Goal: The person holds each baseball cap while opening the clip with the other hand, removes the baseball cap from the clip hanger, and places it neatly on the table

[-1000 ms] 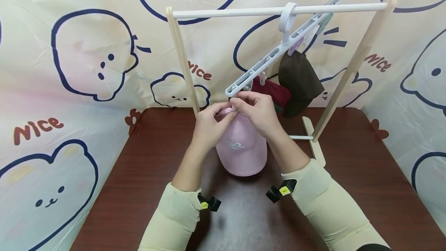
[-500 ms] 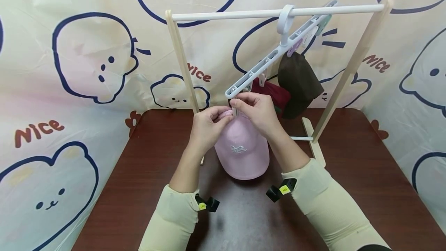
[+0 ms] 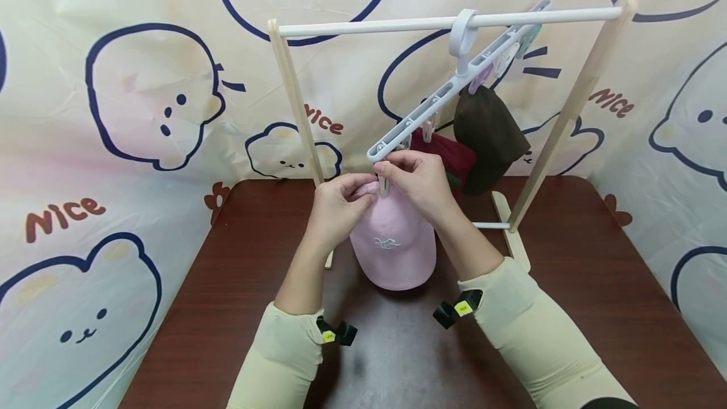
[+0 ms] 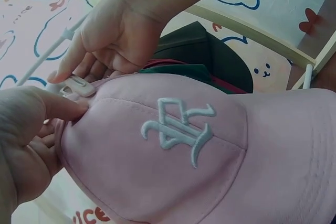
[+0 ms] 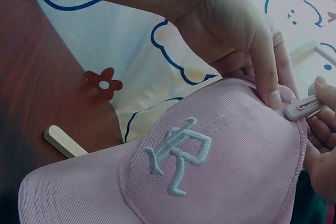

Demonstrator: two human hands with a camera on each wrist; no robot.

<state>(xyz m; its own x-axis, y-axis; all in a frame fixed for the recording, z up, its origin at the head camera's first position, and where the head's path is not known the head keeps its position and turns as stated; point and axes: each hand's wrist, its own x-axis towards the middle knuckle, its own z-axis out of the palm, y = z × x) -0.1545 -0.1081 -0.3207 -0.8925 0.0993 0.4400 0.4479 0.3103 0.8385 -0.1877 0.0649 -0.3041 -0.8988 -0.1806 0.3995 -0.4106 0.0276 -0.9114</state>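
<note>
A pink baseball cap (image 3: 392, 254) with a pale embroidered emblem (image 4: 181, 129) hangs brim-down below the near end of a light-blue clip hanger (image 3: 420, 112). My left hand (image 3: 335, 213) pinches the cap's top fabric between thumb and fingers. Beside it, my right hand (image 3: 423, 185) pinches a whitish clip (image 5: 303, 108), whose tip lies on the cap's top edge in the right wrist view. Behind my right hand, a dark red cap (image 3: 445, 149) and a dark brown cap (image 3: 488, 131) hang from the same hanger.
The hanger's hook (image 3: 463, 40) sits over the white rail (image 3: 369, 27) of a wooden-legged rack. One rack foot (image 3: 514, 245) stands on the dark brown table (image 3: 238, 308). A cartoon-printed cloth (image 3: 153, 207) surrounds the table at the back and sides.
The clip has come down slightly onto the cap's top and shows more between my hands. The cap has shifted slightly; both hands keep their pinch.
</note>
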